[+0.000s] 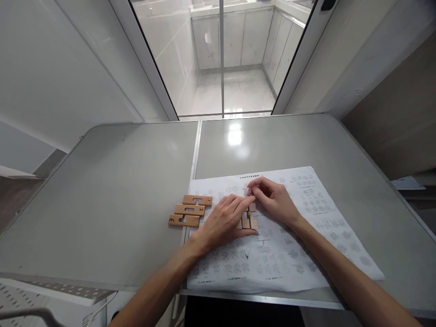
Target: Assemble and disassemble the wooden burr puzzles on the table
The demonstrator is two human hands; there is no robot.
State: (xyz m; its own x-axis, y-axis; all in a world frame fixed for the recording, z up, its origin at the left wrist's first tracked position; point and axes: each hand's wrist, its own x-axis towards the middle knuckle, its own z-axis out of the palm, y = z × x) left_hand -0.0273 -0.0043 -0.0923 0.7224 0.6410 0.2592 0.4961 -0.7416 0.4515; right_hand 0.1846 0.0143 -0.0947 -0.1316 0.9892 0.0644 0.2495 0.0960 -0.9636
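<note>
My left hand [226, 215] is curled around a cluster of small notched wooden puzzle pieces [245, 222] on the printed sheet, its thumb along the near side and its fingers over the far side. The palm hides part of the cluster. My right hand [272, 197] meets the left fingertips at the far end of the cluster, its fingers pinched together. What sits between those fingertips is hidden. Left of the left hand lie three flat notched wooden bars [190, 209], staggered one below another and marked with black numbers.
Under both hands, a large white sheet [282, 272] printed with puzzle diagrams and text covers the table's front right. The grey folding table [119, 190] has a metal seam [196, 154] across it. Beyond its far edge stands a framed glass door [222, 68]. A white perforated rack [44, 295] is at lower left.
</note>
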